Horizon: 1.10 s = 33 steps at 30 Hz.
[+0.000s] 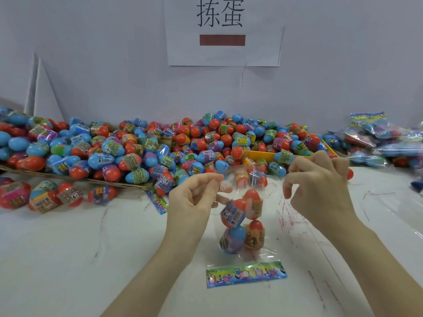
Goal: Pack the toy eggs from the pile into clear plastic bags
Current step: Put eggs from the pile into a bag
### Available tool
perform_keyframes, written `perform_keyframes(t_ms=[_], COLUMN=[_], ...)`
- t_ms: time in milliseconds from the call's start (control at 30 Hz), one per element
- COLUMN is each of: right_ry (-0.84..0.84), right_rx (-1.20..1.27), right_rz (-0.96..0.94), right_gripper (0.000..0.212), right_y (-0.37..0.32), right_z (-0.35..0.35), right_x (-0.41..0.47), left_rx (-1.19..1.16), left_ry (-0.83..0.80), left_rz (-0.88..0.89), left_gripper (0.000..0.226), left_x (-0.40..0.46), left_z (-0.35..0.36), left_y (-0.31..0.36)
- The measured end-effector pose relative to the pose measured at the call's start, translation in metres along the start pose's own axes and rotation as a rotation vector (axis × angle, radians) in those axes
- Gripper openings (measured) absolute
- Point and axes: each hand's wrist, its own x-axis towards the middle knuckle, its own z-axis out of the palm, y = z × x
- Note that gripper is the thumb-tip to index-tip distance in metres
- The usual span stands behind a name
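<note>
A clear plastic bag (270, 252) with a colourful printed header strip (246, 274) at its near end lies on the white table (68, 248). Several red-and-blue toy eggs (242, 220) are inside it. My left hand (194, 197) pinches the bag's open edge at the left. My right hand (320, 181) pinches the same edge at the right, fingers curled. A big pile of toy eggs (142, 149) stretches along the wall behind the bag.
A yellow tray (263, 154) sits half buried in the pile at centre right. Filled bags (384, 143) are stacked at the far right. Loose eggs (45, 195) and a spare header strip (158, 202) lie at the left. A paper sign (223, 30) hangs on the wall.
</note>
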Motion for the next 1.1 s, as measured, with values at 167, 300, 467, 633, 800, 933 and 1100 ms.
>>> perform_keyframes(t_ms=[167, 300, 467, 633, 800, 933, 1100], right_ry=[-0.008, -0.071, -0.077, 0.075, -0.331, -0.265, -0.354], right_rx=[0.003, -0.15, -0.152, 0.136, 0.344, 0.451, 1.002], right_rz=[0.085, 0.119, 0.175, 0.285, 0.49, 0.694, 0.351], right_gripper=[0.047, 0.019, 0.075, 0.05, 0.087, 0.109, 0.039], right_y=[-0.001, -0.01, -0.005, -0.006, -0.004, 0.008, 0.038], right_z=[-0.007, -0.01, -0.004, -0.011, 0.008, 0.0, -0.035], right_x=[0.0, 0.0, 0.001, 0.001, 0.005, 0.008, 0.005], left_rx=[0.005, 0.004, -0.003, 0.008, 0.005, 0.003, 0.016], left_ry=[-0.013, -0.007, -0.01, -0.013, -0.017, -0.027, -0.038], left_rz=[0.0, -0.008, -0.015, -0.012, -0.014, -0.017, -0.025], left_gripper=[0.025, 0.025, 0.025, 0.025, 0.024, 0.024, 0.024], left_x=[0.0, 0.0, 0.001, 0.001, 0.001, 0.002, 0.002], left_z=[0.0, 0.0, 0.0, 0.0, 0.0, 0.0, 0.0], left_y=[0.0, 0.0, 0.0, -0.001, 0.0, 0.0, -0.001])
